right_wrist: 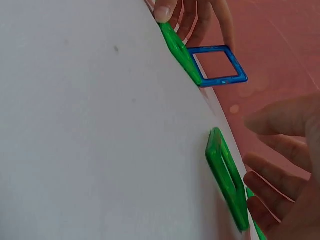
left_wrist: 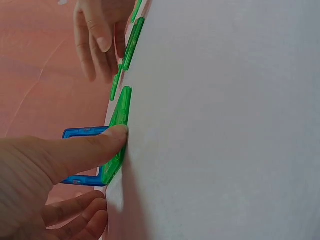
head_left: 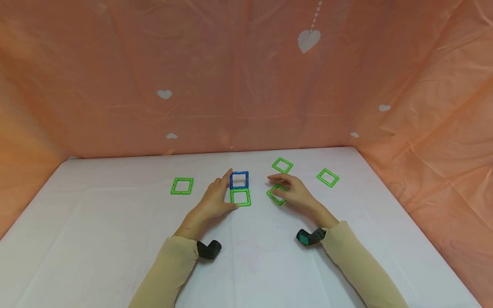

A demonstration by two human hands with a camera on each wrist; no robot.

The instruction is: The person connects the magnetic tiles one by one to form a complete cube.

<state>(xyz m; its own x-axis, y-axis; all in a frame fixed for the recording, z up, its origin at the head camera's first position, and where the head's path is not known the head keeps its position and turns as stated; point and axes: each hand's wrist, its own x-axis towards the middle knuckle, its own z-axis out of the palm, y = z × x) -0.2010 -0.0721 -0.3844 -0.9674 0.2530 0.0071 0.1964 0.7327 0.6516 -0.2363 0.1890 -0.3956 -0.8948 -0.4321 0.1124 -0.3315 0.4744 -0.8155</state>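
An upright blue square magnetic tile (head_left: 239,188) meets the far edge of a flat green square magnetic tile (head_left: 250,197) at table centre. My left hand (head_left: 214,200) is at their left side. Its thumb (left_wrist: 95,151) presses on the green tile's near edge, while the index finger stretches up to the blue tile's upper corner. With relaxed, parted fingers and nothing in them, my right hand (head_left: 296,194) hovers over another green square tile (head_left: 280,202). Part of that tile is hidden under the hand in the head view; its hollow frame (right_wrist: 220,172) shows in the right wrist view.
Other green square tiles lie flat: one at left (head_left: 182,193), one behind the right hand (head_left: 282,159), and one further right (head_left: 328,185). A white cloth covers the table (head_left: 96,231). Orange curtain (head_left: 231,85) hangs along the back and sides. Each wrist carries a dark camera.
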